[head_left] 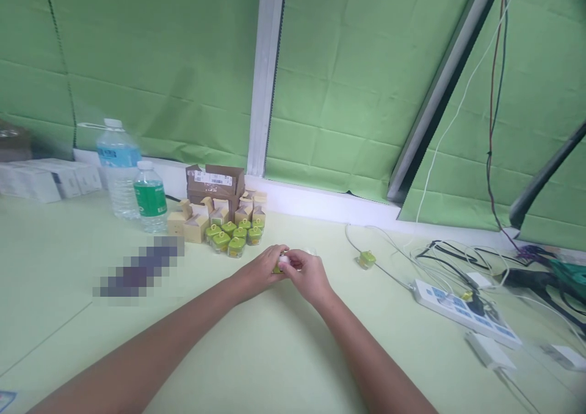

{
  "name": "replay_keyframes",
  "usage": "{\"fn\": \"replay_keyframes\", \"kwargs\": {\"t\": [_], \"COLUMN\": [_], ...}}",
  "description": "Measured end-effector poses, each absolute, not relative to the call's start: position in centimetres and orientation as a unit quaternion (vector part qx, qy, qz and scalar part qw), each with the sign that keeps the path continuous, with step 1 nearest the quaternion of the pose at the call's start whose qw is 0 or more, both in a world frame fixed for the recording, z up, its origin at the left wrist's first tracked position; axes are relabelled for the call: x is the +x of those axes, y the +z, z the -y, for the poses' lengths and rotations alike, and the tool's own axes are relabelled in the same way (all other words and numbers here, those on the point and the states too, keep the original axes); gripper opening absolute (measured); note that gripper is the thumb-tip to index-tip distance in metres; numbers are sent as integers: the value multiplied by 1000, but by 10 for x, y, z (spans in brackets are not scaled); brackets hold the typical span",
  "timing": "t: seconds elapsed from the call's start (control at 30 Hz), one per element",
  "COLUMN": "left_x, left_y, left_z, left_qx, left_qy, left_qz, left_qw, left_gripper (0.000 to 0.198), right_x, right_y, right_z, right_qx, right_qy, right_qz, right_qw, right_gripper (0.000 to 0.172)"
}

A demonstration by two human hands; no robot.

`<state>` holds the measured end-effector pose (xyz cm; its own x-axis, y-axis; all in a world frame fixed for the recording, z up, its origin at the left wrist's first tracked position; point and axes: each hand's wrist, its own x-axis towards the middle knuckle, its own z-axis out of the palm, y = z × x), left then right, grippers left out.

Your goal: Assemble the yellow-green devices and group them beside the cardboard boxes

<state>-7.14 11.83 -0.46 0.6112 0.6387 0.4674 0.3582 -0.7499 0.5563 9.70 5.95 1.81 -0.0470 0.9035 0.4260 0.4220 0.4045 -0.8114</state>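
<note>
Out over the middle of the table, my left hand is closed around a small green-lidded container, mostly hidden by the fingers. My right hand meets it there, its thumb and fingers pinching a small white piece against it. What that white piece is, I cannot make out. To the left stand several clear little containers with green lids and loops, grouped together. One more green-lidded container sits alone to the right of my hands, beside a grey cable.
Opened small cardboard boxes and a brown carton stand behind the group. Farther left are a large water bottle, a green-labelled bottle and white boxes. A power strip with tangled cables occupies the right side.
</note>
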Motion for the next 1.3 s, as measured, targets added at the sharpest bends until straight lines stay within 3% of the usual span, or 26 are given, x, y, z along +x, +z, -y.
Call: {"fn": "replay_keyframes", "kwargs": {"t": [0.27, 0.6, 0.73, 0.83, 0.9, 1.17, 1.23, 1.3], "left_x": [-68, -64, -64, -63, -62, -56, -55, -55], "left_y": [7, 4, 7, 10, 12, 3, -3, -8], "left_z": [-109, -107, -105, -103, -101, -98, -100, -104], "left_qx": [873, 861, 833, 796, 781, 780, 788, 796], "left_qy": [332, 426, 459, 478, 480, 458, 443, 429], "left_qz": [-278, -260, -266, -296, -299, -264, -279, -298], "left_qw": [224, 98, 158, 225, 266, 335, 324, 305], "left_gripper": [32, 28, 33, 37, 39, 43, 51, 57], "right_x": [102, 101, 109, 113, 113, 110, 118, 132], "right_y": [21, 11, 14, 18, 18, 12, 15, 19], "right_z": [-59, -68, -71, -69, -67, -71, -76, -81], "right_qx": [-512, -529, -494, -426, -390, -377, -418, -479], "right_qy": [312, 279, 446, 608, 650, 611, 526, 364], "right_qz": [617, 577, 495, 446, 442, 409, 451, 511], "right_qw": [510, 557, 559, 499, 480, 563, 588, 614], "right_gripper": [28, 43, 43, 40, 37, 33, 33, 33]}}
